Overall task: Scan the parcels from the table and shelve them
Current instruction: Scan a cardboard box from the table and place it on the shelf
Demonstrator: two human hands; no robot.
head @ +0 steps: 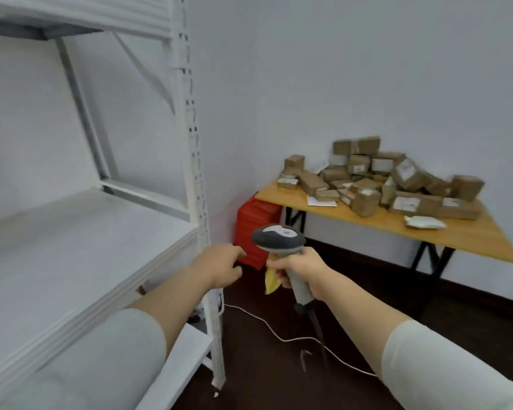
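A heap of brown cardboard parcels (376,179) lies on a wooden table (468,235) at the right, against the wall. My right hand (301,269) grips a grey barcode scanner (279,239) by its handle, with a small yellow scrap (270,282) caught under the fingers. My left hand (219,267) hangs just left of the scanner with loosely curled fingers and nothing in it. A white metal shelving unit (80,241) fills the left side; its boards are bare. Both hands are well short of the table.
A red plastic drawer box (256,224) stands on the floor between the shelf post (194,161) and the table. A white cable (279,335) runs across the dark floor. The scanner's dark cord (316,324) hangs down from its handle.
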